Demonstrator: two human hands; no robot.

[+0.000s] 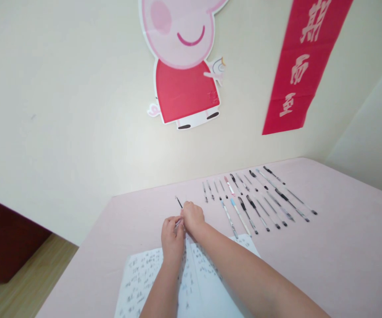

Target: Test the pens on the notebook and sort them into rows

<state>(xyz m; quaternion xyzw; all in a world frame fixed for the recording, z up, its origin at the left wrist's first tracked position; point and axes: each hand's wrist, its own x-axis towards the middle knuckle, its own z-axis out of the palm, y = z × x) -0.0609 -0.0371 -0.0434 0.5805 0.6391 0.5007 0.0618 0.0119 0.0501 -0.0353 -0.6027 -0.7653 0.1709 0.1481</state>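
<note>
Above an open notebook (pixel 144 274) with handwriting, my two hands meet, fingers closed and touching. My left hand (pixel 171 236) pinches a slim pale piece that looks like a pen barrel (pixel 178 223); most of it is hidden by the fingers. My right hand (pixel 192 215) is curled against the far end of that piece, and what its fingers hold is hidden. Just beyond the right knuckles shows a thin black pen part (pixel 178 202); whether it lies on the table or sticks out of the hand I cannot tell.
To the right, pens in two slanting rows lie on the pink table (pixel 336 247), among them a blue-capped pen (pixel 240 215), a pink pen (pixel 230 186) and a black pen (pixel 292 204). Behind stands the wall, with a pig cutout (pixel 187 90) and a red banner (pixel 297 88).
</note>
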